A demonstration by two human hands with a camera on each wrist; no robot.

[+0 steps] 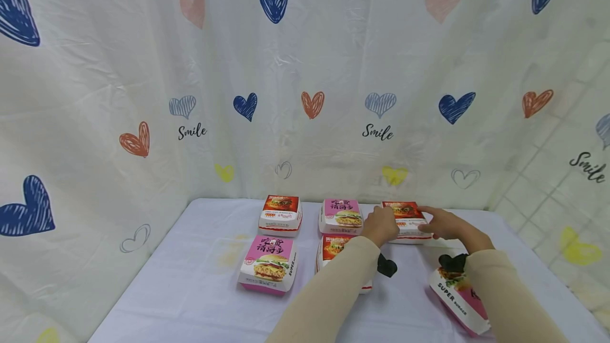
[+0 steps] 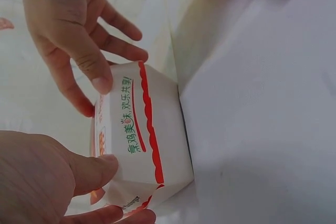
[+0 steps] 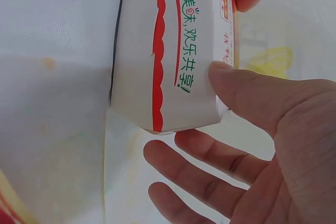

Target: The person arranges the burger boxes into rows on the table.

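Note:
A red-topped burger box point(image 1: 405, 216) sits at the back right of the table, with a hand at each end. My left hand point(image 1: 381, 225) grips its left end, thumb point(image 2: 107, 167) on the front upper edge and fingers round the side. At the right end my right hand point(image 1: 445, 224) holds the box, its thumb point(image 3: 226, 77) on the upper edge and a finger against the side; its other fingers spread loosely. In the right wrist view the box's white front point(image 3: 136, 56) shows a red wavy band and green lettering.
A pink burger box point(image 1: 339, 216) and a red one point(image 1: 281, 216) stand along the back. Nearer are a pink box point(image 1: 269, 266) at left, a red box point(image 1: 333, 247) partly behind my left sleeve, and a tilted pink box point(image 1: 459, 300) by my right sleeve. A heart-printed curtain point(image 1: 333, 68) hangs behind.

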